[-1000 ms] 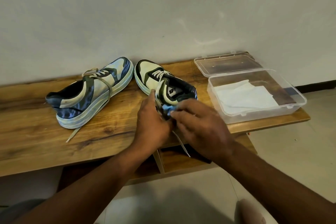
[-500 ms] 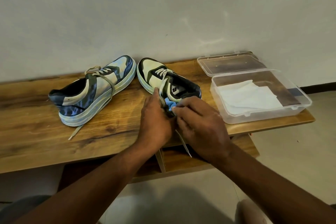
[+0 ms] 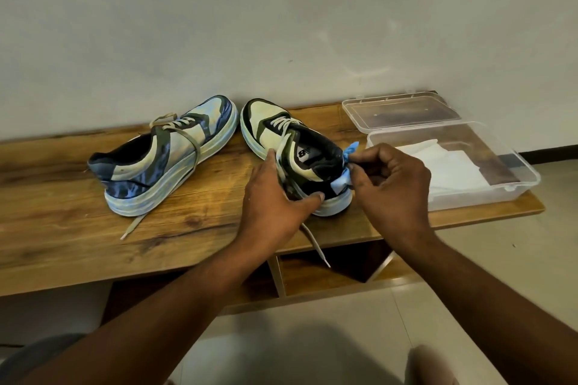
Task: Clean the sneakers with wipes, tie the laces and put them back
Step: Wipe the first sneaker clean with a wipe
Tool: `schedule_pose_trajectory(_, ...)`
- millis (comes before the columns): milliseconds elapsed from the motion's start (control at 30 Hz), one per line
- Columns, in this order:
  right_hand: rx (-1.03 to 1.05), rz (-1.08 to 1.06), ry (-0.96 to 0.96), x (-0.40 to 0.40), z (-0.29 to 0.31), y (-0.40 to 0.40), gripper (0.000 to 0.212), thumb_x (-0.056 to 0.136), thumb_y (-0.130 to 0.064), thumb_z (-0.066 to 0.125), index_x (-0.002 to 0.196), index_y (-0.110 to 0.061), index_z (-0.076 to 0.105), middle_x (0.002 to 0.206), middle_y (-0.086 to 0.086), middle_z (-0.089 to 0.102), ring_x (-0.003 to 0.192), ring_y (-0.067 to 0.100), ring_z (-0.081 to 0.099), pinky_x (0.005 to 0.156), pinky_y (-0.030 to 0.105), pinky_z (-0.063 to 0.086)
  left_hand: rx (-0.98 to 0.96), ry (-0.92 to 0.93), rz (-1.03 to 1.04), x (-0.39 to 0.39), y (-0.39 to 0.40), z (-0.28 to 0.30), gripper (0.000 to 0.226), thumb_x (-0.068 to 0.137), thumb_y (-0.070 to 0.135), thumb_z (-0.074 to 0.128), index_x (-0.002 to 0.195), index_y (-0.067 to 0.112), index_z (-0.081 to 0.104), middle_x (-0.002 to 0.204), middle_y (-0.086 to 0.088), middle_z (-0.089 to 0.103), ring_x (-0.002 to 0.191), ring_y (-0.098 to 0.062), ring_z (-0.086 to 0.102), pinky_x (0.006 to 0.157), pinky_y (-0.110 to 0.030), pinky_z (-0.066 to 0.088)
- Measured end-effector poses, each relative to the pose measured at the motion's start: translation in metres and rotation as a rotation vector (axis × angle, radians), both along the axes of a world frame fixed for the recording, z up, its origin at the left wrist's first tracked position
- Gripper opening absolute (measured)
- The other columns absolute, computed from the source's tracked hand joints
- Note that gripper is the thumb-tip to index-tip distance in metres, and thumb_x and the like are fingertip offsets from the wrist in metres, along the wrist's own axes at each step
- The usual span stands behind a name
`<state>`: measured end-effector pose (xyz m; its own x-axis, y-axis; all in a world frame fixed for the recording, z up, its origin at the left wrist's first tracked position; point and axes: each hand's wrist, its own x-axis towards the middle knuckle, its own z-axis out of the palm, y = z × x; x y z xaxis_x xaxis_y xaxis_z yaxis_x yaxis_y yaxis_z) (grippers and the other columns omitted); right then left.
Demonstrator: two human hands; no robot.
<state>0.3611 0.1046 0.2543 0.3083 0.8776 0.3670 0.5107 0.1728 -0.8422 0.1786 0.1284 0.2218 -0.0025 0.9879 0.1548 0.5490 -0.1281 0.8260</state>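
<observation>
Blue is the colour of the small wipe (image 3: 343, 180) that the right hand (image 3: 391, 187) pinches against the heel of the right sneaker (image 3: 294, 153). The fingers (image 3: 359, 176) of that hand are curled in tight around the wipe, and a bit of blue pokes out above them too. The left hand (image 3: 272, 197) holds the near side of the same sneaker, with the thumb pressed on the pale sole and the other fingers bent over the side by the laces. Both hands touch this shoe.

That sneaker sits on the wooden worktop (image 3: 62, 219), toe pointing far toward the wall. One loose lace (image 3: 316, 244) hangs down over the near edge of the worktop. The left sneaker (image 3: 162, 156) lies just beside it, to the left, with its own lace (image 3: 131, 225) trailing untied toward the near side.

A clear plastic box (image 3: 528, 178) stands at the right end of the worktop, with white wipes (image 3: 444, 166) inside. Its lid (image 3: 400, 112) lies open on the far side.

The step in hand looks like the cleaning part, now at the heel. Both laces are loose, so tying is not yet done. The next move likely calls for rubbing the wipe around the rest of the heel and sole while the left hand keeps the shoe from sliding. The hanging lace could get caught if the shoe is turned.
</observation>
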Motion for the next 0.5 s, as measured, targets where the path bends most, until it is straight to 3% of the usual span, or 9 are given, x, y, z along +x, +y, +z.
schedule_pose_trajectory(67,0.017,0.042,0.006,-0.004,-0.001,-0.004,0.022,0.086,-0.001,0.078,0.096,-0.021,0.077,0.089,-0.015,0.074,0.08,-0.001,0.073,0.073,0.015,0.059,-0.02,-0.015,-0.035,-0.005,0.0,0.002,0.107,0.052,0.06,0.087,0.148,0.034,0.047,0.134,0.015,0.062,0.122,-0.006,0.06,0.1,-0.038,0.057)
schedule_pose_trajectory(133,0.029,0.085,0.014,-0.007,-0.003,-0.009,0.019,0.085,-0.002,0.08,0.095,-0.018,0.077,0.089,-0.013,0.075,0.079,0.0,0.073,0.071,0.014,0.058,-0.047,-0.03,-0.075,-0.01,-0.001,0.005,0.096,0.053,0.046,0.094,0.139,0.039,0.051,0.125,0.022,0.065,0.116,0.004,0.061,0.097,-0.032,0.058)
schedule_pose_trajectory(233,0.048,0.129,-0.017,-0.012,-0.006,-0.015,0.016,0.085,-0.005,0.082,0.097,-0.015,0.078,0.091,-0.009,0.075,0.081,0.0,0.073,0.07,0.012,0.057,-0.039,-0.009,-0.15,-0.017,0.0,0.01,0.102,0.054,0.031,0.099,0.138,0.049,0.044,0.115,0.041,0.061,0.11,0.019,0.056,0.091,-0.016,0.054)
schedule_pose_trajectory(333,0.117,0.154,-0.06,-0.014,-0.003,-0.016,0.015,0.085,-0.007,0.083,0.098,-0.014,0.079,0.093,-0.007,0.076,0.083,0.001,0.073,0.072,0.013,0.057,-0.024,0.021,-0.188,-0.023,0.005,0.013,0.105,0.054,0.033,0.101,0.142,0.042,0.045,0.119,0.045,0.056,0.112,0.023,0.053,0.088,-0.002,0.044)
schedule_pose_trajectory(367,0.145,0.157,-0.065,-0.015,-0.001,-0.016,0.015,0.086,-0.008,0.082,0.099,-0.014,0.079,0.094,-0.007,0.075,0.083,0.001,0.072,0.072,0.013,0.057,-0.031,0.027,-0.185,-0.025,0.008,0.014,0.111,0.053,0.032,0.101,0.148,0.035,0.044,0.126,0.039,0.056,0.115,0.019,0.053,0.09,-0.003,0.044)
schedule_pose_trajectory(433,0.178,0.146,-0.063,-0.018,0.003,-0.015,0.015,0.087,-0.008,0.082,0.1,-0.015,0.078,0.094,-0.008,0.075,0.084,0.001,0.072,0.071,0.011,0.055,-0.041,0.045,-0.166,-0.029,0.011,0.017,0.12,0.052,0.031,0.103,0.155,0.031,0.04,0.14,0.023,0.056,0.123,0.003,0.054,0.099,-0.018,0.05)
schedule_pose_trajectory(500,0.174,0.109,-0.025,-0.021,0.004,-0.012,0.018,0.086,-0.008,0.082,0.103,-0.015,0.079,0.097,-0.008,0.075,0.085,0.0,0.072,0.072,0.013,0.057,-0.032,0.042,-0.137,-0.033,0.013,0.018,0.117,0.052,0.028,0.102,0.153,0.031,0.042,0.14,0.02,0.055,0.124,-0.001,0.054,0.104,-0.033,0.054)
